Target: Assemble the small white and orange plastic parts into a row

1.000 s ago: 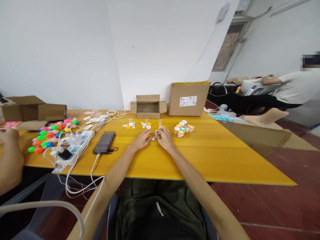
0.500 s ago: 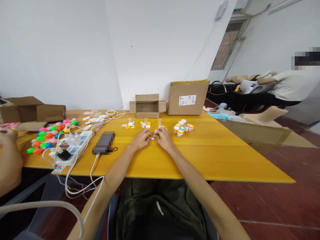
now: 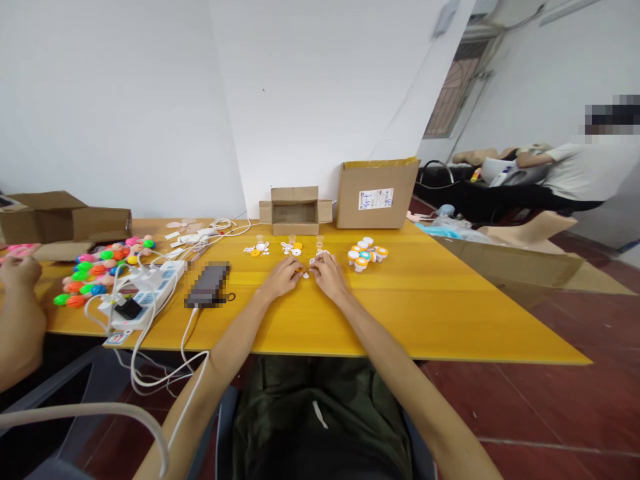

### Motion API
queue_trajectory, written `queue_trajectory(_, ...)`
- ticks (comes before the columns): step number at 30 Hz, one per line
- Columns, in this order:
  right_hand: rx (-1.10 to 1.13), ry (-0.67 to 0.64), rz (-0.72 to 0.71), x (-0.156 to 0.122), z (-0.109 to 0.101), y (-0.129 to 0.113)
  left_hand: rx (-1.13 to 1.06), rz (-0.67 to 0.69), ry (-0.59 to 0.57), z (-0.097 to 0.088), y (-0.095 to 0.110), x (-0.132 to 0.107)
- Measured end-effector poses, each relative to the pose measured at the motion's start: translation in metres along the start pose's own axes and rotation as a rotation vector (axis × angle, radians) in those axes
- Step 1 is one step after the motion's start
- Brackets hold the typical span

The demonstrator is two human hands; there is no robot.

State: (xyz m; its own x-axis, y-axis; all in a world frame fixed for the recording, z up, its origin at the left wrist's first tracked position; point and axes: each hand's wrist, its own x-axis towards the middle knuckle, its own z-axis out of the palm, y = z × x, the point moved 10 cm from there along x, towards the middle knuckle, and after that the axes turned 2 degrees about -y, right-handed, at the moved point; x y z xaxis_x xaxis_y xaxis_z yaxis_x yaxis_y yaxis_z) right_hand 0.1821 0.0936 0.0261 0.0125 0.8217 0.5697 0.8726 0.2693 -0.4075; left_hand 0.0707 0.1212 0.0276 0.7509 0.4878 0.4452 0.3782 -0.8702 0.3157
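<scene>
My left hand [image 3: 284,277] rests over the table with its fingers closed on a small orange plastic piece that shows at the fingertips. Opposite it, my right hand [image 3: 327,274] is closed in a pinch, and what it holds is hidden by the fingers. A small white plastic part [image 3: 307,275] sits on the table between the two hands. Beyond them lie small groups of parts: white pieces with an orange ring [image 3: 255,253], a white disc [image 3: 297,253], and clear cups [image 3: 319,241]. Right of my right hand stands a cluster of white-and-orange capped plastic pieces [image 3: 361,256].
An open small carton [image 3: 295,215] and a larger cardboard box [image 3: 377,197] stand against the wall. At left are a phone [image 3: 209,285], a power strip [image 3: 157,293] with cables, and colourful balls [image 3: 95,273]. A co-worker's hand [image 3: 20,273] is at the far left; another person sits at right.
My hands stay nearly in place, with only slight finger movement around the small parts. At the far left, the co-worker's hand has shifted a little to the right.
</scene>
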Motion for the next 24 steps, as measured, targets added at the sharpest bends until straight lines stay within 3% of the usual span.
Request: queue_trajectory(24, -0.204, -0.113, 0.147, -0.0031, 0.0008, 0.0009, 0.106, -0.183, -0.108, 0.0048, -0.0079, -0.0026)
